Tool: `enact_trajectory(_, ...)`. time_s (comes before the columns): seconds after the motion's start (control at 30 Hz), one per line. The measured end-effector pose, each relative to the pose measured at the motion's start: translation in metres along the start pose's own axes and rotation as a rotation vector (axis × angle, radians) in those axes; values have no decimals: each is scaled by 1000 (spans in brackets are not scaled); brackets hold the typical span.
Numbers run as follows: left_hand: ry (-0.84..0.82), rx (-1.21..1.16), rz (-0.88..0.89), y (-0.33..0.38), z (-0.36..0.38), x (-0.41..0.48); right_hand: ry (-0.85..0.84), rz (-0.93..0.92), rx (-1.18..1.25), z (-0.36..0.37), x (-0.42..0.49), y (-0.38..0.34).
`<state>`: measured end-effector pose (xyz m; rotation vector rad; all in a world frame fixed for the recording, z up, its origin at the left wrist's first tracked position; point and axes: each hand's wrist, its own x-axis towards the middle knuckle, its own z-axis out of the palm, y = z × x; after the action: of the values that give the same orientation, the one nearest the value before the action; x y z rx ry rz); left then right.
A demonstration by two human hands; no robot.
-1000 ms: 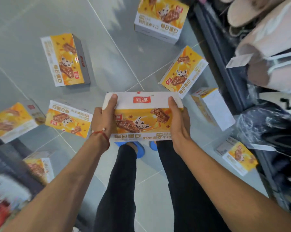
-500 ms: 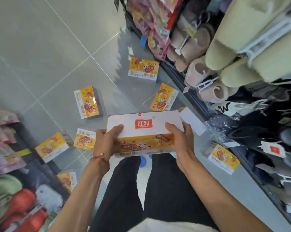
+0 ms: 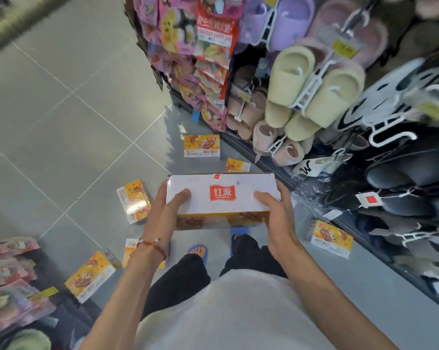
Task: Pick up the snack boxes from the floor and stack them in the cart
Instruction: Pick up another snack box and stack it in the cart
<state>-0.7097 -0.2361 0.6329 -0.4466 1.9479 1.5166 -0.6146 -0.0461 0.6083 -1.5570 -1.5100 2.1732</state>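
I hold one snack box (image 3: 222,195) level at waist height, its white top with a red logo facing up and an orange side toward me. My left hand (image 3: 164,213) grips its left end and my right hand (image 3: 276,213) grips its right end. Several more orange snack boxes lie on the grey tile floor: one far ahead (image 3: 201,145), one just beyond the held box (image 3: 237,164), one to the left (image 3: 133,200), one at the lower left (image 3: 90,275) and one at the right (image 3: 330,238). No cart is in view.
A rack of hanging slippers (image 3: 314,92) and snack packets (image 3: 208,59) lines the right side of the aisle. A low shelf of packaged goods (image 3: 8,281) stands at the lower left. My feet in blue sandals (image 3: 200,251) stand on the tiles between the boxes.
I have straightened up with the box held in both hands. The floor and scattered boxes look farther away, the box's white top has tilted toward me, and the slipper rack has come into view.
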Motion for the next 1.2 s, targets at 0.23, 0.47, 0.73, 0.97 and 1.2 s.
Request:
enact_trajectory(0.23, -159, 260, 134, 1, -11, -26, 160, -77, 175, -14, -68, 33)
enact_trajectory(0.47, -362, 420, 218, -16, 14, -61, 343, -145, 362, -64, -129, 76)
enact_trajectory(0.73, -680, 685, 252, -65, 102, -136, 664, -124, 579, -165, -211, 145)
enact_trajectory(0.97, -908, 863, 293, -142, 213, -254, 933, -98, 803, -285, -293, 222)
enact_trajectory(1.2, -1158, 988, 365, -234, 317, -365, 1169, -133, 962, -406, -362, 288)
